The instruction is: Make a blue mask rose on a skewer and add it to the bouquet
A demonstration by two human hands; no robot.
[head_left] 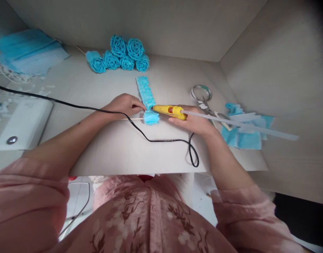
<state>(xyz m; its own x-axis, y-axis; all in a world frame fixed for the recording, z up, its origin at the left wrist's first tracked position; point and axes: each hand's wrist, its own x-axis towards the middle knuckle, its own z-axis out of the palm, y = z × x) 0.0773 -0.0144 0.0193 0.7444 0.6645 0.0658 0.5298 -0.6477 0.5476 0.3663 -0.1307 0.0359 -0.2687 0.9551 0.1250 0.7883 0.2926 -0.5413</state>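
Note:
My right hand [194, 119] is closed round a yellow glue gun [164, 110], with a long translucent glue stick [237, 123] poking out of its back. The gun's nozzle meets a ruffled light-blue strip [145, 91] that lies on the table, running away from me. At the near end of this strip is a small blue roll [151, 118], with a thin wooden stick [133, 119] coming out of its left side. My left hand [126, 104] is closed, thumb and fingertips pinching the strip's left edge just beside the nozzle.
Several rolled blue flowers [127, 63] are stacked at the back. Blue face masks [32, 49] lie far left, above a white power bank [24, 123]. A black cord [79, 106] crosses my left wrist. Rightward are a tape roll [200, 92], scissors [221, 119] and blue cloth pieces [245, 137].

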